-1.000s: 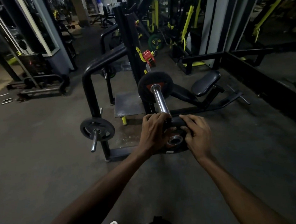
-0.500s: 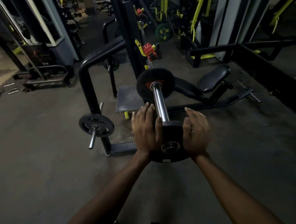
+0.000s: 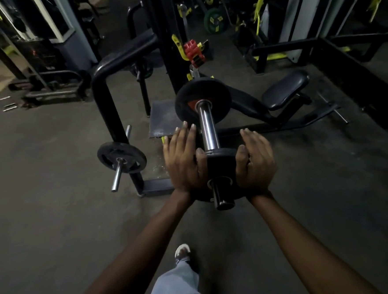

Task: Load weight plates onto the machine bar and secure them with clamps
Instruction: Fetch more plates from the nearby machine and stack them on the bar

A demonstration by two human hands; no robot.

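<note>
pressing plate (image 3: 220,162) between hands (left hand (image 3: 185,163), right hand (image 3: 256,163))

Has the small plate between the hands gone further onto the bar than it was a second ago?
Yes. The small plate now sits over the bar, whose end sticks out toward the camera; earlier it was just at the tip. It slid toward the large plate, a gap remaining.

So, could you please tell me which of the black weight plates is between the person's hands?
The small black plate near the chrome bar's end, flanked by left hand and right hand.
</note>
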